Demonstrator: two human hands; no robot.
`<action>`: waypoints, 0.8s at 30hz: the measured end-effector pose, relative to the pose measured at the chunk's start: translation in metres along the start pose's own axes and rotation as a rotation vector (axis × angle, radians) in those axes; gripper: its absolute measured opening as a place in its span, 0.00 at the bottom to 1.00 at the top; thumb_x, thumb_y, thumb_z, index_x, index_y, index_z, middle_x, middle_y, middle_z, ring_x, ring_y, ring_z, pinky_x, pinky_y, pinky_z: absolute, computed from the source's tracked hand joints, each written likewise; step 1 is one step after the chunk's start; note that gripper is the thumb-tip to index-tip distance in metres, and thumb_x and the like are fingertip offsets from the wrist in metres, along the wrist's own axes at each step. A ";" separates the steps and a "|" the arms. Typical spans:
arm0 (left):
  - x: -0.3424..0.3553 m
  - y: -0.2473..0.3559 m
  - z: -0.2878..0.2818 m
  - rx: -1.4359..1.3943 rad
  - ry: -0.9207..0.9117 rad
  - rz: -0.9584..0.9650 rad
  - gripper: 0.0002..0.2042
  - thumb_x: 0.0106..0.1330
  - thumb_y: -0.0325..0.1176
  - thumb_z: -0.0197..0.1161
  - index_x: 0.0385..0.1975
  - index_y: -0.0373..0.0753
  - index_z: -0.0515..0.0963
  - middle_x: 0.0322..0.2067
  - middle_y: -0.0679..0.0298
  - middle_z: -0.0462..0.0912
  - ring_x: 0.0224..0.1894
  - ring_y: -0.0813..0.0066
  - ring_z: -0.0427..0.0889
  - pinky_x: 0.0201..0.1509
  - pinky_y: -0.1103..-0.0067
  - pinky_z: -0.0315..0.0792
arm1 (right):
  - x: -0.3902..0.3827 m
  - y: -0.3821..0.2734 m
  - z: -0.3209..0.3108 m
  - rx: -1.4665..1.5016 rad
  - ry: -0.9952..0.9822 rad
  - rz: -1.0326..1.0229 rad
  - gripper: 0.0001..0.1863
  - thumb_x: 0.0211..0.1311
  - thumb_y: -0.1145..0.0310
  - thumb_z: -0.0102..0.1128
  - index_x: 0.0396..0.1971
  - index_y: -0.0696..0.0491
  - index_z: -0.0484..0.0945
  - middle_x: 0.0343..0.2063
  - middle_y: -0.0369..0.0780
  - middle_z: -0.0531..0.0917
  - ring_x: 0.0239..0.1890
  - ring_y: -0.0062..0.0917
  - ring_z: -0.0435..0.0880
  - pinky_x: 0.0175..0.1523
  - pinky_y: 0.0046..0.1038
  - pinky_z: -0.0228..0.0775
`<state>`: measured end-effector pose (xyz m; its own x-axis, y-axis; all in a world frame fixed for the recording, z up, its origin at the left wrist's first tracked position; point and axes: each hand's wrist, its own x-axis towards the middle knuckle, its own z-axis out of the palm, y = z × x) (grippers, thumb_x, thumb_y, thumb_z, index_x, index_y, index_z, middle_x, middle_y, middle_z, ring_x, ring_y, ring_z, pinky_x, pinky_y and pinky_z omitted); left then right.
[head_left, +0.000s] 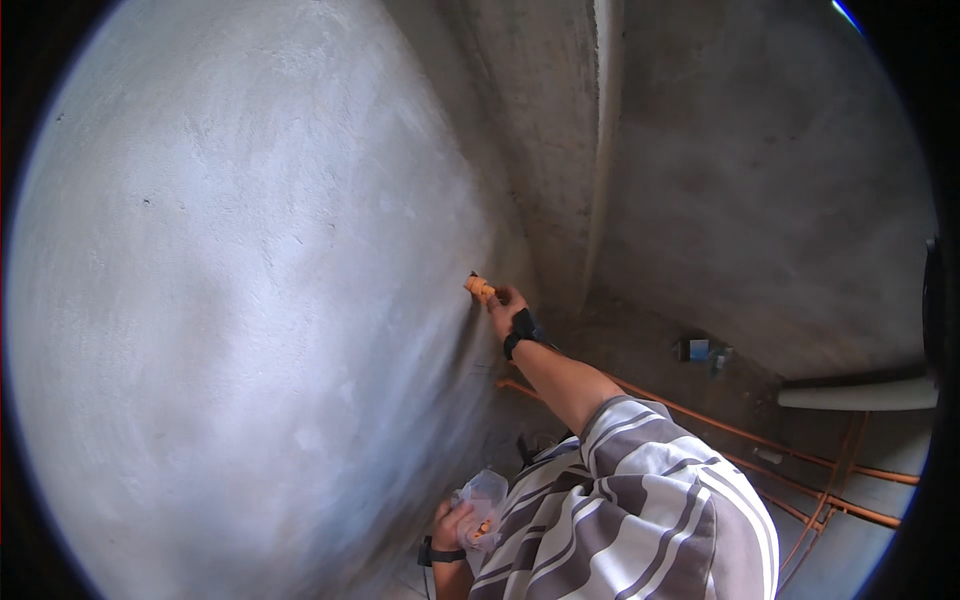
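While the right grip (507, 303) pinches a stubby orange fitting (480, 288) between thumb and fingers, the left grip (448, 525), toward 6 o'clock from it, is closed round a clear plastic bag (482, 492). Fitting sits mid-view, up at the grey plastered wall (250, 250), which fills the 9 o'clock side; small dark spot just by its tip — cannot tell whether it touches the plaster. Bag is crumpled and see-through, with some orange bits (483, 528) showing inside, too blurred to count. Right arm reaches out from about 5 o'clock, out of a grey-and-white striped shirt (640, 490); a black strap (514, 344) circles that wrist, another black band (436, 551) the left one. From the fitting, orange pipes (866, 512) run along the floor toward 4 o'clock, some crossing. Small blue box (699, 349) on the floor between 3 and 4 o'clock; farther out the same way, a long pale tube (860, 395) near the far wall (760, 200) — its right end runs into the dark lens rim.
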<state>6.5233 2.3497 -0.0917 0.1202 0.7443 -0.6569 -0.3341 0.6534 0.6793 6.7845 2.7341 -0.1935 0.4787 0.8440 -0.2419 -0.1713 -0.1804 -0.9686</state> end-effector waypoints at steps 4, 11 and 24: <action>-0.003 0.014 0.014 -0.065 -0.031 0.006 0.11 0.66 0.30 0.62 0.42 0.32 0.84 0.38 0.58 0.87 0.40 0.68 0.86 0.47 0.75 0.78 | 0.001 0.000 0.007 0.117 -0.043 0.084 0.16 0.70 0.64 0.62 0.47 0.61 0.81 0.32 0.40 0.87 0.31 0.22 0.85 0.39 0.27 0.78; 0.015 0.013 0.019 0.043 -0.064 0.075 0.17 0.66 0.36 0.58 0.47 0.30 0.81 0.41 0.52 0.87 0.38 0.58 0.87 0.43 0.68 0.81 | 0.044 0.027 -0.003 0.055 -0.106 0.176 0.27 0.76 0.47 0.48 0.33 0.59 0.80 0.19 0.38 0.81 0.19 0.23 0.79 0.28 0.29 0.72; 0.014 -0.019 -0.016 0.278 0.009 0.221 0.15 0.67 0.31 0.58 0.49 0.30 0.79 0.40 0.49 0.86 0.38 0.55 0.87 0.43 0.66 0.82 | 0.035 0.003 0.004 -0.097 -0.245 0.214 0.38 0.74 0.36 0.37 0.30 0.58 0.80 0.17 0.39 0.79 0.18 0.25 0.78 0.26 0.32 0.72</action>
<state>6.5164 2.3455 -0.1191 0.0645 0.8714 -0.4863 -0.0835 0.4903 0.8676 6.7974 2.7652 -0.2044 0.2178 0.8759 -0.4306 -0.1570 -0.4040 -0.9012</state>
